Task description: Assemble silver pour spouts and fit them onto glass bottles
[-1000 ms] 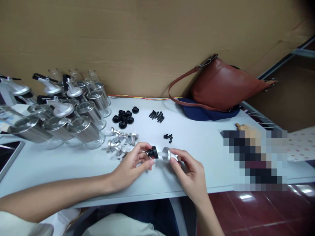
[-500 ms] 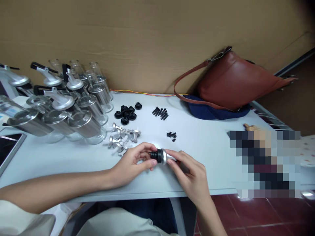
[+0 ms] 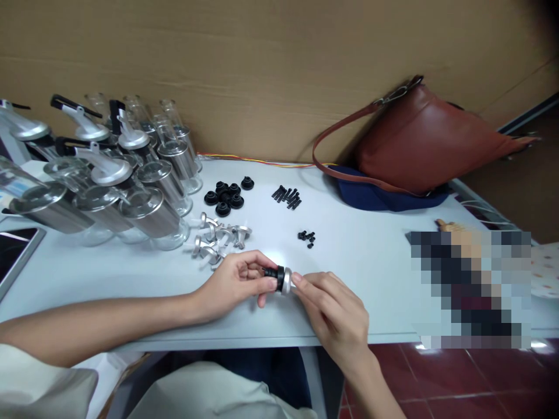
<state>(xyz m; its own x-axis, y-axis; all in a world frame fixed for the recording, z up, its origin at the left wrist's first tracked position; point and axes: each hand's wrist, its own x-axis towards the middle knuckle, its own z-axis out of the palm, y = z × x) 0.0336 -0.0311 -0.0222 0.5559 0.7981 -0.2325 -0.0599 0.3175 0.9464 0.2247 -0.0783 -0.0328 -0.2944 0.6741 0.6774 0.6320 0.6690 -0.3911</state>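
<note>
My left hand point(image 3: 238, 281) pinches the black ribbed stopper point(image 3: 274, 273) of a small pourer, just above the near edge of the white table point(image 3: 375, 262). My right hand point(image 3: 334, 314) grips the silver metal cap point(image 3: 287, 280) that sits tight against the stopper. Both hands are closed on this one joined piece. A heap of loose silver spout caps point(image 3: 216, 238) lies just behind my left hand. Black rubber stoppers point(image 3: 227, 195) lie in a cluster further back.
Several glass and steel dispenser bottles point(image 3: 109, 180) crowd the table's left side, beside a tablet point(image 3: 13, 256) at the left edge. Black pins point(image 3: 287, 196) and tiny black bits point(image 3: 306, 237) lie mid-table. A brown bag point(image 3: 419, 142) rests on blue cloth against the cardboard wall.
The black stopper and the silver cap, apart with a clear stem showing a second ago, are now pushed together. My hands have closed in toward each other.
</note>
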